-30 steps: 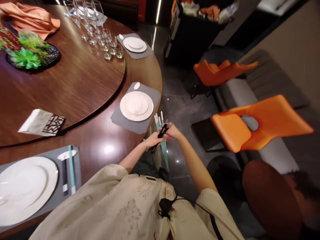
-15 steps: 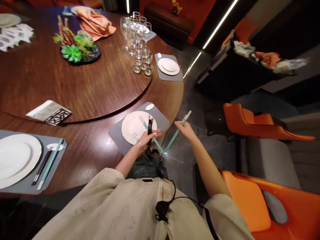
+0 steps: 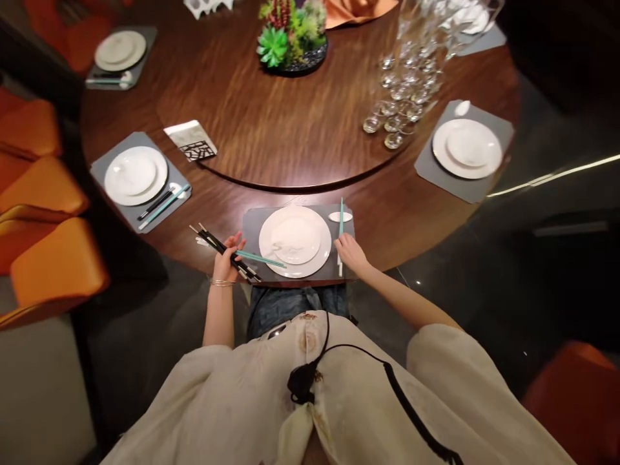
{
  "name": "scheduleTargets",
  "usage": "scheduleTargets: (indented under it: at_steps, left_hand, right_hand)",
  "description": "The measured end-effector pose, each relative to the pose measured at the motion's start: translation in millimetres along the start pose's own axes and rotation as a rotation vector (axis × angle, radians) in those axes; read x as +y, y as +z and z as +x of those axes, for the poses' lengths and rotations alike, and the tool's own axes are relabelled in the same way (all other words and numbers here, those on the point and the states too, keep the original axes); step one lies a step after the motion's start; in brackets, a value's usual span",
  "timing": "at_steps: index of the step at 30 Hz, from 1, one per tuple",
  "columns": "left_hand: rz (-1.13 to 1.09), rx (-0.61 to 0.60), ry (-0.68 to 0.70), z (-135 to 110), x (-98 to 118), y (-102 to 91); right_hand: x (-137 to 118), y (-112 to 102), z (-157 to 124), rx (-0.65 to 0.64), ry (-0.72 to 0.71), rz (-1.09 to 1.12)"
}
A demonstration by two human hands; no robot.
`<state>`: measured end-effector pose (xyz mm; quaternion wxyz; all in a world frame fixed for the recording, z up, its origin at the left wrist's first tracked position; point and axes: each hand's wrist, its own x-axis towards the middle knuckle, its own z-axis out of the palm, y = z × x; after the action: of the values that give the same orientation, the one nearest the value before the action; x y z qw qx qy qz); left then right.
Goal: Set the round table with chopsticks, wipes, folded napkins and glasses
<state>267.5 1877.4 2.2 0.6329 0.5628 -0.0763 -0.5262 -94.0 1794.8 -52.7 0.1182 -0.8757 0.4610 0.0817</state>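
Note:
My left hand (image 3: 227, 259) grips a bundle of black chopsticks (image 3: 225, 253) at the table's edge, and a teal chopstick (image 3: 261, 259) runs from that hand over the white plate (image 3: 294, 240). My right hand (image 3: 351, 253) sits on the grey placemat (image 3: 252, 239) to the right of the plate, its fingers on another teal chopstick (image 3: 340, 223). That chopstick lies straight on the mat, pointing away from me, and passes a small white dish (image 3: 340, 217). Part of it is hidden behind my fingers.
The round wooden table (image 3: 411, 219) has a turntable (image 3: 271, 142) holding a succulent centerpiece (image 3: 288, 42), a folded napkin holder (image 3: 191, 139) and many glasses (image 3: 402, 84). Other grey mats with plates (image 3: 135, 174) flank my place. Orange chairs (image 3: 48, 252) stand to the left.
My head has turned to face the table squarely. My right hand has come down onto the mat with a teal chopstick, and my left hand has moved left of the plate with the chopsticks.

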Motion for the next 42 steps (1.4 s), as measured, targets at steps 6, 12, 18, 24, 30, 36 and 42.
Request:
scheduleTargets:
  at_steps: [6, 12, 18, 24, 30, 36, 42]
  left_hand:
    - [-0.031, 0.084, -0.035, -36, -8, 11.8]
    - [-0.017, 0.038, -0.093, -32, -11, 42.3]
    - [0.016, -0.077, -0.156, -15, -12, 69.3]
    - [0.05, -0.14, -0.154, -4, -12, 88.5]
    - [0.048, -0.153, -0.171, -1, -11, 95.1]
    - [0.009, -0.143, -0.179, 4, -8, 93.6]
    - [-0.026, -0.143, -0.198, 2, -8, 98.4]
  right_hand:
    - [16, 45, -8, -0.259, 0.052, -0.033]
    - [-4, 50, -13, -0.219, 0.479, 0.102]
    - [-15, 59, 0, -0.226, 0.745, 0.209]
    - [-14, 59, -3, -0.216, 0.816, 0.272]
    - [-14, 56, -6, -0.251, 0.828, 0.29]
    - [-12, 49, -6, -0.28, 0.85, 0.31]
    - [-13, 46, -7, -0.283, 0.859, 0.347]
